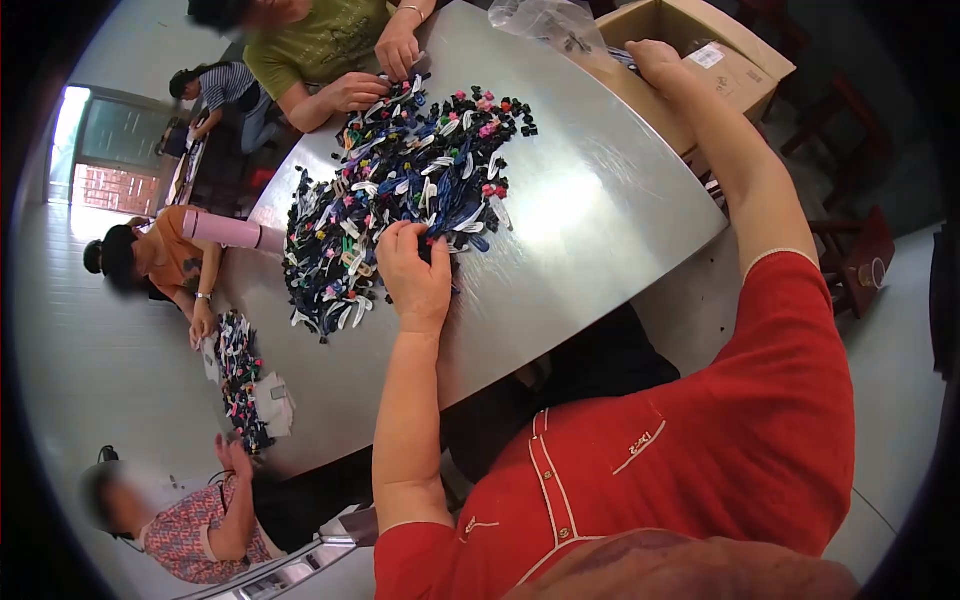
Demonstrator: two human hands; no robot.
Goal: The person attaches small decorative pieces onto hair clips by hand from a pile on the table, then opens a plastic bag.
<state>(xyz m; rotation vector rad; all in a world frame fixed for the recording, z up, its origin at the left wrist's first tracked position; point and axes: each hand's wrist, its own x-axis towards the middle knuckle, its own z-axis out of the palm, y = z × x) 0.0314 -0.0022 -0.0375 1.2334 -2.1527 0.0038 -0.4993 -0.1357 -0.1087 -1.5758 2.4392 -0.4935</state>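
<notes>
A large heap of hair clips point(400, 195), mostly black and dark blue with white, pink, red and green ones among them, covers part of the metal table point(575, 245). At the heap's near edge rests my left hand point(413, 278), its thumb apart from its bent fingers; the fingertips touch the clips, and I see nothing held between them. My right hand point(660, 65) is stretched far out to the cardboard box point(735, 85) beside the table. Its fingers are closed at the box's near-left side, and what they hold is mostly hidden.
A clear plastic bag point(550, 25) lies by the box. Across the heap, a person in green point(315, 50) handles clips. A pink cylinder point(225, 230) stands at the left. Two more people sit near a smaller clip pile point(240, 375) and white cards point(273, 403). Wooden stools point(860, 260) stand right.
</notes>
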